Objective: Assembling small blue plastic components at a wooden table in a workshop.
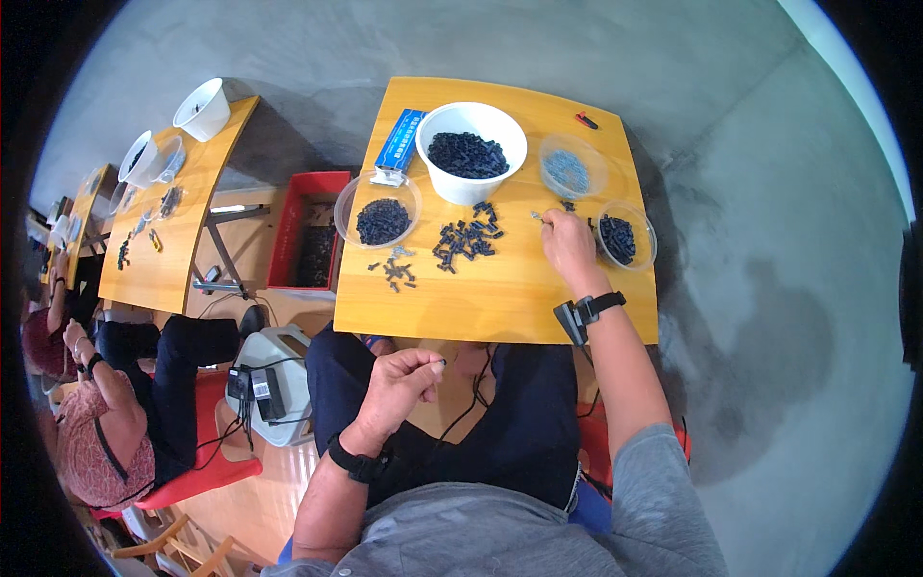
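My left hand [396,387] is over my lap, off the near edge of the table [538,308], thumb and forefinger pinched on a tiny dark piece [442,362], mostly hidden by my fingertips. My right hand [569,245] reaches over the tabletop, its fingers drawn close together right by a small silvery bit [536,215]; I cannot tell whether they are clamped on it. Just right of that hand is a clear tub [617,238] of black parts, and beyond it a tub of blue-grey bits [565,171]. To the left of my right hand, black parts lie in a loose pile [466,240] in front of the white bucket [471,188], which holds more of them. A blue box [400,139] stands beside the bucket, with a tub of small black bits [382,221] nearer me.
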`<act>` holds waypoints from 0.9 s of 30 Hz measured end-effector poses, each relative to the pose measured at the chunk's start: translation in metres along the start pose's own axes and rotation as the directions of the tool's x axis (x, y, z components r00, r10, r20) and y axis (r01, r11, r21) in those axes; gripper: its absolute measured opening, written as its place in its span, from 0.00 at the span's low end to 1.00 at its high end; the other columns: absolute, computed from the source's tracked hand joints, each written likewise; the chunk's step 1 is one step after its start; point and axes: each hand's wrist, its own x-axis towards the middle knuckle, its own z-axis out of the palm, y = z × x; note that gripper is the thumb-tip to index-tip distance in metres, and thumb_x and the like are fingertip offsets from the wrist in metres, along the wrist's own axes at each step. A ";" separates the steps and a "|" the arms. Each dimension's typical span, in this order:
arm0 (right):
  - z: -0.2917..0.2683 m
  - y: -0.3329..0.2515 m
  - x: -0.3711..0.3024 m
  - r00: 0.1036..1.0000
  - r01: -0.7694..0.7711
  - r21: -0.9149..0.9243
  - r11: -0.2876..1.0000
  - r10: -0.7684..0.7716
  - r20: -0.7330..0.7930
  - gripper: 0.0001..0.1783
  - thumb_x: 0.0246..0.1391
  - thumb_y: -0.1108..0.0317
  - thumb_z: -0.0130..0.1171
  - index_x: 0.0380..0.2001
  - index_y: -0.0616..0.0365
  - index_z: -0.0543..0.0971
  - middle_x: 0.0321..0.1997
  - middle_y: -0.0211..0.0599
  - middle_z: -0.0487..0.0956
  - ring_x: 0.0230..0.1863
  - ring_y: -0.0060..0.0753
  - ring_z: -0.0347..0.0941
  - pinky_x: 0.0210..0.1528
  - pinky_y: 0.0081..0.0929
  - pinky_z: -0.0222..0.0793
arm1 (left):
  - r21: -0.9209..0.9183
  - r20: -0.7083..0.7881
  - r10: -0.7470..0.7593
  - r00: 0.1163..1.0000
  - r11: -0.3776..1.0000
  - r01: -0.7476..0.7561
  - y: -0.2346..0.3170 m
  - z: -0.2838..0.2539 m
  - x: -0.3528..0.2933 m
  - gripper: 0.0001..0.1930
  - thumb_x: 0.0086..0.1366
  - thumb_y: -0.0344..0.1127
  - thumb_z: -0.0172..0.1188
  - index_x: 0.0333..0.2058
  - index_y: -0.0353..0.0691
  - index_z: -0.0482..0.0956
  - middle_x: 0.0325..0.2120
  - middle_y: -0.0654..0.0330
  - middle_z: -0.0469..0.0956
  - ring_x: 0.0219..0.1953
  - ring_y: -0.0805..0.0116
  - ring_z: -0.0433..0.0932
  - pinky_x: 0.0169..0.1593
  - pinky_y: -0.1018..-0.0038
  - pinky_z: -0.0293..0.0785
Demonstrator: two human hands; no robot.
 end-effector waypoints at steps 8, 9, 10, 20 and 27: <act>0.009 -0.007 0.017 0.986 -0.119 -0.125 0.985 0.133 0.104 0.07 0.49 0.69 0.53 0.28 0.57 0.79 0.29 0.48 0.79 0.36 0.51 0.76 0.37 0.45 0.71 | 0.016 0.057 -0.044 0.997 0.999 0.043 0.000 -0.006 -0.001 0.04 0.61 0.28 0.58 0.31 0.33 0.78 0.22 0.65 0.76 0.19 0.79 0.72 0.25 0.83 0.69; 0.011 -0.005 0.017 0.985 -0.121 -0.127 0.984 0.135 0.106 0.07 0.49 0.69 0.53 0.28 0.57 0.79 0.29 0.48 0.79 0.36 0.51 0.76 0.37 0.45 0.71 | 0.015 0.059 -0.047 0.997 0.999 0.046 0.000 -0.006 0.000 0.04 0.61 0.28 0.58 0.31 0.33 0.78 0.22 0.65 0.76 0.19 0.79 0.72 0.25 0.83 0.69; 0.013 -0.002 0.016 0.991 -0.088 -0.115 0.989 0.099 0.092 0.07 0.49 0.68 0.53 0.28 0.56 0.79 0.29 0.47 0.79 0.35 0.51 0.76 0.37 0.45 0.71 | 0.014 0.059 -0.054 0.997 0.999 0.053 -0.001 -0.006 0.001 0.04 0.61 0.28 0.58 0.31 0.33 0.78 0.22 0.64 0.76 0.19 0.79 0.73 0.25 0.82 0.69; 0.027 -0.005 0.011 0.999 0.016 -0.264 0.964 -0.002 0.054 0.06 0.47 0.73 0.50 0.27 0.63 0.76 0.30 0.52 0.78 0.31 0.51 0.77 0.33 0.43 0.73 | 0.029 0.048 -0.097 0.994 0.995 0.095 -0.003 -0.005 0.005 0.04 0.61 0.28 0.57 0.33 0.35 0.79 0.22 0.63 0.78 0.18 0.78 0.73 0.23 0.82 0.69; 0.029 -0.043 -0.033 0.994 -0.027 -0.206 0.978 0.048 0.100 0.05 0.47 0.76 0.50 0.27 0.64 0.74 0.30 0.50 0.77 0.31 0.48 0.78 0.33 0.39 0.74 | 0.031 0.101 -0.121 0.988 0.993 0.118 -0.006 0.005 0.006 0.03 0.61 0.27 0.56 0.32 0.34 0.78 0.23 0.62 0.78 0.18 0.77 0.75 0.24 0.82 0.71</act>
